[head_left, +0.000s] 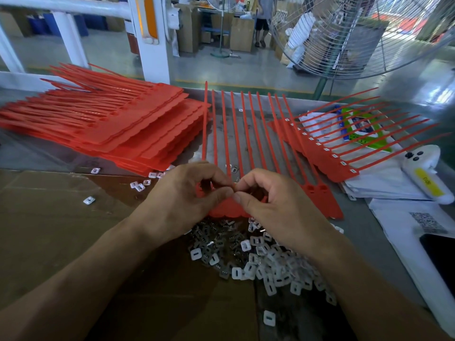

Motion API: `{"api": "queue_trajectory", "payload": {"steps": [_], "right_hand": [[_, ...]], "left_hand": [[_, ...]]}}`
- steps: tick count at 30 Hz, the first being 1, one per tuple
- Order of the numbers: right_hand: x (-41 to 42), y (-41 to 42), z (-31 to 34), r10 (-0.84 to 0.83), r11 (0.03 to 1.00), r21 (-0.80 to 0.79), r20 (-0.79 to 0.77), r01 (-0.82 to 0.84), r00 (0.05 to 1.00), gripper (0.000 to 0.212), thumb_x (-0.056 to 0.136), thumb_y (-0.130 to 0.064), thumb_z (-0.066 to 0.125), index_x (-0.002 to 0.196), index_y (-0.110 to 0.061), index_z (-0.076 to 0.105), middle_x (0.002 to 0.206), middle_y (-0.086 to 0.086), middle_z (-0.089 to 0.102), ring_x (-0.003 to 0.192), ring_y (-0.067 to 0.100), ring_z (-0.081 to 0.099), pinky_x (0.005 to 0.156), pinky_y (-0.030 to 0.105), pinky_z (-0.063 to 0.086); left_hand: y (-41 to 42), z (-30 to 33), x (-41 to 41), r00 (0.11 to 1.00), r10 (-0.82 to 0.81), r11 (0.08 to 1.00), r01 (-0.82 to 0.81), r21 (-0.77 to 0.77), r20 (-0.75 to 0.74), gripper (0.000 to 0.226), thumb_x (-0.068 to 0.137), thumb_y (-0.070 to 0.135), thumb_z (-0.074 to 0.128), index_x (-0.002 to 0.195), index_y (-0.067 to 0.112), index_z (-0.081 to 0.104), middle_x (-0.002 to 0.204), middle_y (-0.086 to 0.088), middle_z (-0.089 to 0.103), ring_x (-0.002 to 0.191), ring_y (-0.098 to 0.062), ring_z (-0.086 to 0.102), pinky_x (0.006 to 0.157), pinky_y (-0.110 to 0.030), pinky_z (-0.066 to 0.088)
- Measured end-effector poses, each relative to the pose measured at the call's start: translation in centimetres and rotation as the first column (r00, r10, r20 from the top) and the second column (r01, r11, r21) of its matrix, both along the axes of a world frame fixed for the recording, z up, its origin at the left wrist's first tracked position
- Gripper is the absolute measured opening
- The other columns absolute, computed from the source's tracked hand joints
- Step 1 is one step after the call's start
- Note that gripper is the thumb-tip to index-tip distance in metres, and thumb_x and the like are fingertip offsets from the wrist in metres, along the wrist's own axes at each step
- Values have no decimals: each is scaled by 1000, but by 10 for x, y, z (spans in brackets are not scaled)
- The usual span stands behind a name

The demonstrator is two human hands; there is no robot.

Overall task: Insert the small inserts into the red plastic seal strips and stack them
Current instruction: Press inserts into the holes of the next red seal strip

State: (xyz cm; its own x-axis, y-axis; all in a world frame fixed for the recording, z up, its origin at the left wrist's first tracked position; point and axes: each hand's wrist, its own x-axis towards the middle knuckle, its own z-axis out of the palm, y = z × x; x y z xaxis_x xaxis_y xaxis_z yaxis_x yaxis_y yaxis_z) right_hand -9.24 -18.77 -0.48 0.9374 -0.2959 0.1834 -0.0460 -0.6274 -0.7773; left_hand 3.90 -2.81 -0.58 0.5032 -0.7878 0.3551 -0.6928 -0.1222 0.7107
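our left hand (187, 198) and right hand (273, 203) are meeting fingertip to fingertip over the head end of the red strip sheet (246, 134) lying in front of us. each grip is narrow, thumb and forefinger pinched close together; we are probably pressing a small insert into one of the sheet's sockets, but the piece itself is hidden between the fingers and we cannot tell which hand is carrying it. the left hand's curled fingers are also resting on the sheet's near edge.

taking that sheet as our landmark: just nearer to us than it, the loose pile of white inserts (266, 262) is spreading over the cardboard (61, 230) and the grey surface (364, 225), and a few strays are lying to its left. further left, a tall stack of red sheets (118, 124) is sitting with its sockets looking bare. to the right, one sheet (327, 156) is lying on some papers (384, 183) with white inserts showing along its whole row of heads, so we are judging it finished. beyond those papers a white device (423, 168) is resting.

we are judging the job as barely begun: one sheet done, one in hand, and the big left stack plus most of the pile waiting.
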Motion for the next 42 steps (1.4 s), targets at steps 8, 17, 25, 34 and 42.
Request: {"api": "queue_trajectory", "payload": {"steps": [8,17,25,34,42], "right_hand": [[-1,2,6,-7,994,106,85,-2,996,8,97,-25,71,99,-32,72,89,-15,70,82,1,66,72,15,51],[-1,6,7,-9,996,93,160,-6,987,17,91,-19,77,102,-32,74,94,-14,73,90,10,71,72,23,58],[-1,6,8,-13,984,180,171,-19,985,17,92,-13,76,102,-27,76,91,-9,75,77,6,70,64,22,57],[-4,2,10,-85,973,229,185,41,979,15,92,-13,76,98,-27,76,81,-10,74,61,9,68,62,20,56],[-15,-55,15,-406,909,128,71,396,911,15,91,-13,77,90,-27,77,75,-14,74,54,0,65,52,11,49]], "left_hand": [[1,-3,1,988,-49,998,44,-41,-144,8,93,30,71,88,25,74,72,13,67,56,2,54,55,-7,38],[1,-3,5,926,-133,989,98,-114,-353,28,94,46,68,90,19,74,84,-24,66,73,-49,56,65,-62,46],[1,-2,4,917,-128,988,85,-128,-379,39,89,56,68,90,18,74,84,-32,61,71,-53,53,64,-67,45],[1,-2,3,961,-103,994,86,-73,-258,21,92,44,70,86,24,74,73,-1,67,59,-19,56,56,-32,44],[1,1,-3,995,-59,991,69,117,-79,4,89,32,73,86,30,75,89,14,70,85,-6,65,76,-19,50]]}}
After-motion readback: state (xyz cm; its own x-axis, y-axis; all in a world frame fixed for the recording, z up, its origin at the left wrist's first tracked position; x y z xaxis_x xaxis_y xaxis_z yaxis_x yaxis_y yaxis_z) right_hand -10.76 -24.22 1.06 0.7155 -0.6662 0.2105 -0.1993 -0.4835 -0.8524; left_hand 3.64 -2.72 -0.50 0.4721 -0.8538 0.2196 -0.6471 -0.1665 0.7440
